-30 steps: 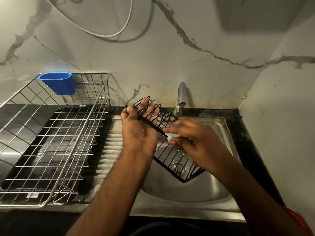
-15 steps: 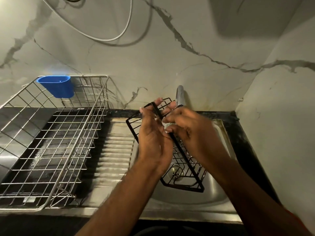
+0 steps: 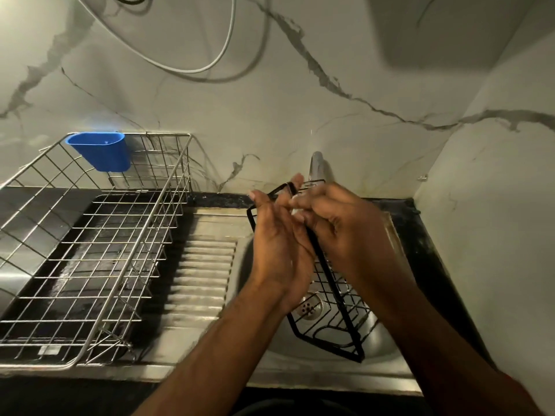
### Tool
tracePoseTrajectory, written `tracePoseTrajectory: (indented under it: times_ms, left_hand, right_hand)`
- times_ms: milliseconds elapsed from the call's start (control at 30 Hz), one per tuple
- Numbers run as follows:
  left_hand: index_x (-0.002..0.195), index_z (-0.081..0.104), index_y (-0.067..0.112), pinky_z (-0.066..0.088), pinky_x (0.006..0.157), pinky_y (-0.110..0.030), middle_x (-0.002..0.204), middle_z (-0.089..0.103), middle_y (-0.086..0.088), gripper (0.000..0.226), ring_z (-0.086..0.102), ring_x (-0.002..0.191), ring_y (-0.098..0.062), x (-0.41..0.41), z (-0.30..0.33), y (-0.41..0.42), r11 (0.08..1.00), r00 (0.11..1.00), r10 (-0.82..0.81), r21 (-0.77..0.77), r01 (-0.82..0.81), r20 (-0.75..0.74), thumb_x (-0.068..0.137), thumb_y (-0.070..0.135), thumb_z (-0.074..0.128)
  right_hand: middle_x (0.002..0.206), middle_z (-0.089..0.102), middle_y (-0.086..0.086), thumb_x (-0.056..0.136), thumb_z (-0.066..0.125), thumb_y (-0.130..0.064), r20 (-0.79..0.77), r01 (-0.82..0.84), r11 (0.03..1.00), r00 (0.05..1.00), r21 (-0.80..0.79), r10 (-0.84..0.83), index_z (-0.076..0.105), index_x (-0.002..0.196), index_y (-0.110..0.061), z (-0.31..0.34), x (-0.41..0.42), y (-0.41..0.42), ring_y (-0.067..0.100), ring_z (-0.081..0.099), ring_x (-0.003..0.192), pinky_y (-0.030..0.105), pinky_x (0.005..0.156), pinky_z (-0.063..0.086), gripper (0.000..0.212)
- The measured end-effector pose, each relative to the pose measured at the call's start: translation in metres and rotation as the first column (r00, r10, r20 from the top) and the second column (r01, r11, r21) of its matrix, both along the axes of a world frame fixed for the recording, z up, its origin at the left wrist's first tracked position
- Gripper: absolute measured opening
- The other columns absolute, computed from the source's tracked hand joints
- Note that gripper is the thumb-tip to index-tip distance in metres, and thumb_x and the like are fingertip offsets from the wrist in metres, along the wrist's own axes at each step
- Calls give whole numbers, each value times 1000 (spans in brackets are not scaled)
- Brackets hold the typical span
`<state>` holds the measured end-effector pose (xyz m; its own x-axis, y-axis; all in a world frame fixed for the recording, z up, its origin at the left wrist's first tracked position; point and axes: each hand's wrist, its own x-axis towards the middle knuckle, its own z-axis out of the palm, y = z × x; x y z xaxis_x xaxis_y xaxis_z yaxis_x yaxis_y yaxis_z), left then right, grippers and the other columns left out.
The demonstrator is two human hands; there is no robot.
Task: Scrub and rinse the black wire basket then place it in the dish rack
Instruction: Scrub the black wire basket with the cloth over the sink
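Observation:
The black wire basket (image 3: 333, 322) stands tilted on edge over the steel sink (image 3: 330, 367), its lower corner near the drain. My left hand (image 3: 279, 244) holds its upper part with the fingers wrapped round the black rim. My right hand (image 3: 339, 229) is on the other side of the basket, fingers curled against the top wires; a small pale thing shows between its fingertips, too hidden to name. The silver dish rack (image 3: 90, 250) stands on the left of the counter.
The tap (image 3: 316, 165) rises just behind my hands. A blue plastic cup (image 3: 100, 151) hangs on the rack's back rim. A ribbed steel drainboard (image 3: 204, 271) lies between rack and sink. Marble walls close in at the back and right.
The basket has been turned from lying flat over the sink to standing on edge. Both hands moved right and closer together near the tap.

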<state>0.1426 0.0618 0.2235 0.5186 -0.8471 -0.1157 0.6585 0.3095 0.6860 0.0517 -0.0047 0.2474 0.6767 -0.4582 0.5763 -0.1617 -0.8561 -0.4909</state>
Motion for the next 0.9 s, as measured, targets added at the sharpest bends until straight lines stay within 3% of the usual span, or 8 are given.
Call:
tracePoseTrajectory:
  times_ms: [100,233,300,400,567,633,767,900]
  left_hand:
    - [150,46,15,55,57,-28,136,61,-27,87,67,105,-30,11,6,1,999,999,12,-47,-14,-36,95,77,18]
    - [155,40,15,56,82,-47,137,54,-25,87,54,123,-39,18,8,0,988,995,61,-137,-73,-85,94,76,25]
    - [155,40,14,56,71,-39,135,51,-25,87,54,117,-37,16,9,0,988,996,59,-138,-69,-72,95,75,27]
    - [152,44,13,54,57,-26,131,58,-25,87,63,98,-28,7,8,2,993,999,38,-112,-40,-19,94,75,29]
    - [152,41,11,56,60,-25,105,70,-16,89,70,86,-22,8,8,2,992,999,26,-126,-23,21,91,74,30]
    - [153,39,11,50,53,-20,105,68,-15,89,68,83,-21,8,7,1,993,1000,28,-116,-26,12,93,76,28]
    - [154,40,10,57,79,-31,113,67,-17,92,65,105,-28,4,7,2,995,999,36,-93,-34,21,92,77,30]
    - [154,40,14,54,77,-38,137,55,-24,94,53,130,-38,7,12,3,992,1000,11,-123,-13,-12,89,81,30]
  right_hand:
    - [105,68,-5,89,70,-13,-141,-40,998,989,42,45,74,109,-16,-12,-11,3,-6,56,87,-1,77,39,20]
    - [102,69,-5,88,70,-19,37,-1,989,999,146,-4,75,104,-17,-10,-26,3,-3,62,94,6,80,46,17]
    - [104,68,-5,87,72,-17,199,36,985,977,169,-70,74,103,-17,-6,-22,5,2,65,97,14,79,52,16]
    - [105,68,-4,90,70,-12,70,60,993,995,99,-67,75,105,-16,-7,-9,11,-5,59,95,5,80,46,16]
    - [97,73,-4,82,77,-10,287,-1,949,953,316,-95,78,96,-12,-8,-9,6,7,69,94,20,81,54,13]
    - [96,73,-4,82,77,-9,208,-42,953,978,299,-22,79,96,-12,-5,-8,7,5,69,93,17,82,53,14]
    - [92,75,-6,79,79,-11,282,-63,900,957,432,-68,78,93,-12,-2,-11,3,4,71,87,17,76,55,14]
    - [93,75,-7,78,79,-16,138,-44,894,990,446,-21,79,95,-17,-6,-17,0,4,70,89,23,79,57,16]
